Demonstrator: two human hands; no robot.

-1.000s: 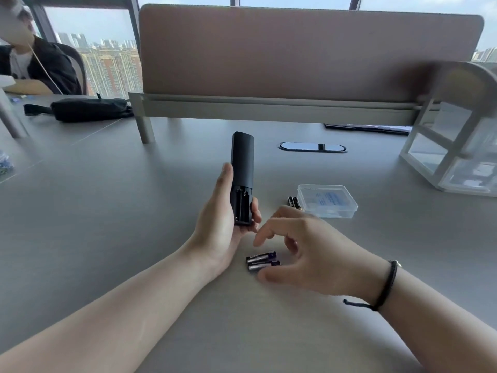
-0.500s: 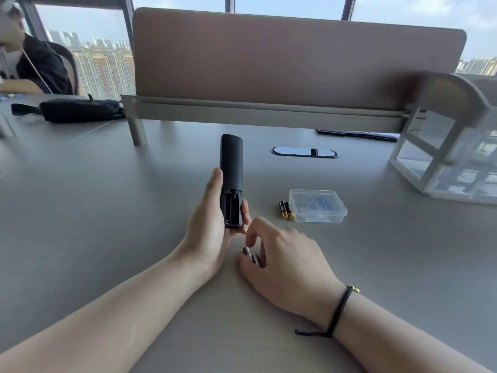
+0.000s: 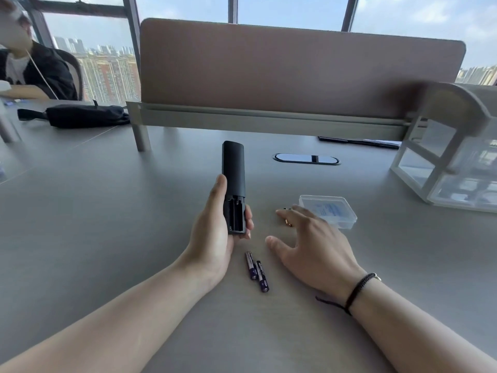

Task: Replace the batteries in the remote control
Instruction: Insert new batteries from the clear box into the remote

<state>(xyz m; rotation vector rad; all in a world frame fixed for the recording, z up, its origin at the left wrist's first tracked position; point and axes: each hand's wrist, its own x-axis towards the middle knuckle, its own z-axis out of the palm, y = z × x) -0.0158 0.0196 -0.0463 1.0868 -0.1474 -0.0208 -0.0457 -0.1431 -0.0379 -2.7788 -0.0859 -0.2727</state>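
Observation:
My left hand (image 3: pixel 215 232) holds a black remote control (image 3: pixel 233 181) upright above the grey table (image 3: pixel 107 224), back side toward me. Its cover is slid up and the battery compartment (image 3: pixel 236 218) is bare, with no cells in it. Two purple batteries (image 3: pixel 256 270) lie side by side on the table just below the remote, between my wrists. My right hand (image 3: pixel 312 243) is spread with fingers apart, reaching toward two black-and-gold batteries (image 3: pixel 287 222) that its fingertips mostly hide. They lie beside a clear plastic box (image 3: pixel 329 214).
A brown desk divider (image 3: pixel 295 76) on a metal rail runs across the back. A white-framed clear drawer unit (image 3: pixel 451 170) stands at the right. A cable port (image 3: pixel 306 159) lies mid-table. A black pouch (image 3: pixel 80 115) and a seated person (image 3: pixel 29 74) are at far left.
My right hand left the two purple batteries, which now lie turned lengthwise toward me, and moved right and away to the black-and-gold batteries. The left hand still holds the remote.

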